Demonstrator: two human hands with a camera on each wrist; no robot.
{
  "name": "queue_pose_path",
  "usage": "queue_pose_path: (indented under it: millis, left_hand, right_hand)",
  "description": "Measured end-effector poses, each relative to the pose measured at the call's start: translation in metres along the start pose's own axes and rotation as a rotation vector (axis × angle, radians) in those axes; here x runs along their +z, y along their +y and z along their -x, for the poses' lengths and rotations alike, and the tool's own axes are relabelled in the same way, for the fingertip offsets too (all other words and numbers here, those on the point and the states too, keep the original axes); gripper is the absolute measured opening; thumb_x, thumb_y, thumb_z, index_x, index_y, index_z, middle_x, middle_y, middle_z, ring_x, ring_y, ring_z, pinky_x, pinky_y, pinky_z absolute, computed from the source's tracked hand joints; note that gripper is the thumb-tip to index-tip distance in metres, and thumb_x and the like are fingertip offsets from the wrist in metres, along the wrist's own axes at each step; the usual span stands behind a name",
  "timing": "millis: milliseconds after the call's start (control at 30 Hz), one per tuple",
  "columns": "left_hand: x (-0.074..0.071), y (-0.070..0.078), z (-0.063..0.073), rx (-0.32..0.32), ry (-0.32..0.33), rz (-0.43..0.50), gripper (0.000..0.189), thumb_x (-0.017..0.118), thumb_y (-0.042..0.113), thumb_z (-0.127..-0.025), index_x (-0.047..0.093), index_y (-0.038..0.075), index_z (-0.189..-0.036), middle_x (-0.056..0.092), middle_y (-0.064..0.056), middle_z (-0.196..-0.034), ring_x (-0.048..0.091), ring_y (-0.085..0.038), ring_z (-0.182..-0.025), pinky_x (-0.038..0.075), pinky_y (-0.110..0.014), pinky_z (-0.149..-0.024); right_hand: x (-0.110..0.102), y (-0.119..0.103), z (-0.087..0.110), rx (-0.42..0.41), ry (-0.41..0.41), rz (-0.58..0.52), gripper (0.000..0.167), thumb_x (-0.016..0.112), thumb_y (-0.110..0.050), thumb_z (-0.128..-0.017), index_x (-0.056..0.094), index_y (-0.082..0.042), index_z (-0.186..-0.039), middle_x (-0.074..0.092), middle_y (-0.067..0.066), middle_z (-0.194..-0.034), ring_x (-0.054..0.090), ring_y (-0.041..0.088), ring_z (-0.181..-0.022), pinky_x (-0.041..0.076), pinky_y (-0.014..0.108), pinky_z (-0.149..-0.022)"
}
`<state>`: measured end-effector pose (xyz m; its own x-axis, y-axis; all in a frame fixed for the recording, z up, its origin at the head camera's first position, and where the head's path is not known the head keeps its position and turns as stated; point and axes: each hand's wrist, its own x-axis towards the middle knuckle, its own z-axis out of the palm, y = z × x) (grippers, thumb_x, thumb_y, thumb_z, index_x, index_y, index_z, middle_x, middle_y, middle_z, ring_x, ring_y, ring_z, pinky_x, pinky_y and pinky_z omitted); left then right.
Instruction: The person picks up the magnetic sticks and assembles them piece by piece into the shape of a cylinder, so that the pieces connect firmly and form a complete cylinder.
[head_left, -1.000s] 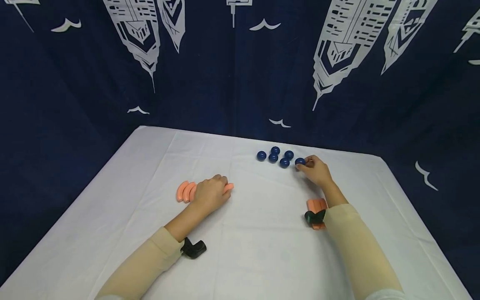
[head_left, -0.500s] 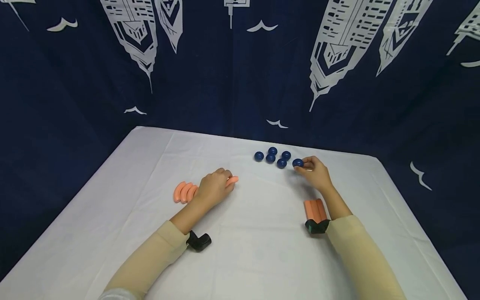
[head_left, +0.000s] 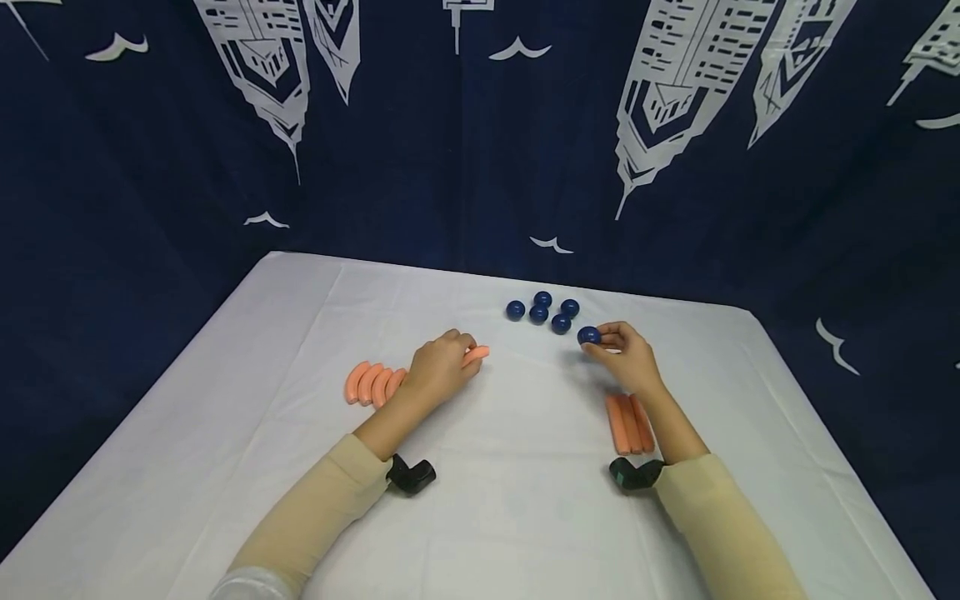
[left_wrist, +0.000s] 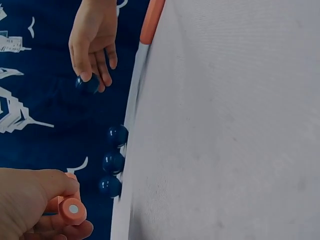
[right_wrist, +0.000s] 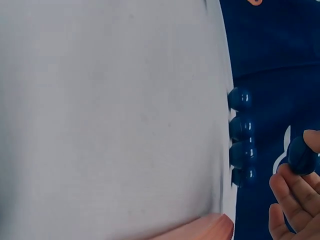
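My left hand (head_left: 437, 368) pinches a curved orange rod (head_left: 476, 355) over the middle of the table. In the left wrist view the rod's round end (left_wrist: 72, 212) shows a pale disc at its centre, between thumb and fingers. A dark blue glossy ball (head_left: 589, 335) sits between the thumb and fingertips of my right hand (head_left: 628, 360), raised with a shadow below it. The right wrist view shows that blue ball (right_wrist: 301, 156) close up. Several more curved orange rods (head_left: 358, 383) lie side by side left of my left hand, partly covered by it.
Several blue balls (head_left: 538, 314) are grouped near the far edge of the white-covered table (head_left: 510, 500). Straight orange rods (head_left: 628, 423) lie side by side beneath my right wrist. Black wrist devices (head_left: 411, 476) stick out from both cuffs. A dark blue printed cloth (head_left: 450, 167) hangs behind.
My left hand has lifted the curved rod away rightward, uncovering more of the row. My right hand has drawn the ball left and nearer, away from the group, and the straight rods show more fully.
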<state>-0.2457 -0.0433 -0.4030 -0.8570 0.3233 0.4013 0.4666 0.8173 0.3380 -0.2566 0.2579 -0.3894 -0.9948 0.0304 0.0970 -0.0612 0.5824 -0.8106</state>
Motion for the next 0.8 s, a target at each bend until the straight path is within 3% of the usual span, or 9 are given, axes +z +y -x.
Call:
queue_pose_path:
  millis: [500,800]
  left_hand:
    - [0.006,0.010,-0.005,0.015,-0.007,0.008,0.022,0.068,0.029,-0.092,0.071,0.007,-0.096,0.059,-0.004,-0.077,0.057,-0.023,-0.059,0.050,-0.038,-0.054]
    - [0.009,0.018,-0.009,-0.004,-0.059,0.001,0.019,0.069,0.025,-0.090,0.071,0.008,-0.098,0.059,-0.003,-0.079,0.055,-0.021,-0.060,0.048,-0.036,-0.055]
  right_hand:
    - [0.019,-0.009,0.017,-0.032,-0.019,-0.065,0.043,0.072,-0.022,-0.089,0.054,0.000,-0.122,0.066,0.018,-0.113,0.060,0.028,-0.105,0.047,0.035,-0.087]
    - [0.033,-0.013,0.024,-0.074,-0.047,-0.115,0.040,0.076,-0.019,-0.086,0.058,-0.002,-0.117,0.069,0.015,-0.109,0.063,0.021,-0.100,0.049,0.025,-0.081]
